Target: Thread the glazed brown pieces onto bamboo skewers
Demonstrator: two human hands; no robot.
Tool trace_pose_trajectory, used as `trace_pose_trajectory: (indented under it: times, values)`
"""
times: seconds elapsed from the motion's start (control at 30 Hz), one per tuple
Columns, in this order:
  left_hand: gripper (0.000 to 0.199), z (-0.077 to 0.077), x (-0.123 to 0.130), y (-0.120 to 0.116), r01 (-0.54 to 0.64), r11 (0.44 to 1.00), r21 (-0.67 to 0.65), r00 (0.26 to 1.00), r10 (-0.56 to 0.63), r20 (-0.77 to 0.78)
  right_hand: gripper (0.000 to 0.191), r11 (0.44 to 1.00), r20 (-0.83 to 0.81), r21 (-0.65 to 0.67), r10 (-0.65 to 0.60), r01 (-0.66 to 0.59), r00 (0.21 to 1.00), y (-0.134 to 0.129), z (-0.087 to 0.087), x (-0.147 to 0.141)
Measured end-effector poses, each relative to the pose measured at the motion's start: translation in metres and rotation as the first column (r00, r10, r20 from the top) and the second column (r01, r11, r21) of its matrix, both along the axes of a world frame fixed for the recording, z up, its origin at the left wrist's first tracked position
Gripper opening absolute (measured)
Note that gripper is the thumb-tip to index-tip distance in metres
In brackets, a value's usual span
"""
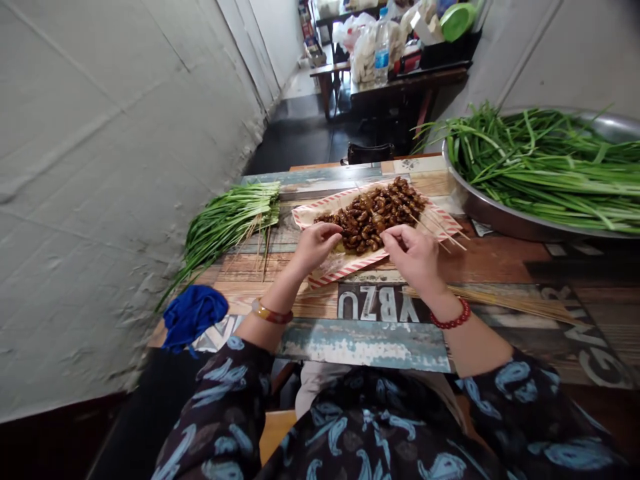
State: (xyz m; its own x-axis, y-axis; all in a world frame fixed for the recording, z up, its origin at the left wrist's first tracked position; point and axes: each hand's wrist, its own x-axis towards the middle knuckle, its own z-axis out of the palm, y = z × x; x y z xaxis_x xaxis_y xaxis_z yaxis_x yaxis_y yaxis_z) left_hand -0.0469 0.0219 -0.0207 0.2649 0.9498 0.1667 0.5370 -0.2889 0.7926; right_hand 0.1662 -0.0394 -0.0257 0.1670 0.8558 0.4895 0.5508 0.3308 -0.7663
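Note:
A paper tray with a red-and-white striped rim lies on the table, with a pile of glossy dark-brown pieces that look like silkworm pupae. Thin wooden skewers stick out of the pile at its right. My left hand is at the pile's front left edge, its fingers closed in a pinch. Close to the front right of the pile, my right hand is also pinched. What sits between the fingertips of either hand is too small to make out.
Left stands a bundle of skewered green chives, near a blue cloth. A metal basin of loose chives is at the right. Loose skewers lie before it on the table. A wall borders the left side.

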Motion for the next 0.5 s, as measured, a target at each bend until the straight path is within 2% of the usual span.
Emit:
trace_pose_trajectory:
  times: [0.13, 0.23, 0.4, 0.5]
  values:
    - [0.022, -0.007, 0.011, 0.017, 0.055, 0.985, 0.161, 0.958, -0.007, -0.286, 0.018, 0.999, 0.031, 0.023, 0.043, -0.043, 0.999, 0.0, -0.005, -0.002]
    - [0.019, -0.014, 0.019, 0.026, 0.093, 0.977, 0.191, 0.928, -0.015, -0.374, 0.019, 0.996, 0.035, 0.048, 0.071, -0.072, 0.997, 0.001, -0.006, -0.003]
    - [0.014, -0.017, 0.022, 0.031, 0.05, 0.986, 0.157, 0.934, 0.009, -0.356, 0.019, 0.993, 0.021, 0.054, 0.1, -0.101, 0.995, 0.0, -0.003, -0.004]
    - [0.01, -0.013, 0.017, 0.027, -0.008, 0.996, 0.092, 0.975, 0.028, -0.219, 0.02, 0.993, -0.015, 0.023, 0.12, -0.12, 0.993, 0.0, -0.001, -0.005]
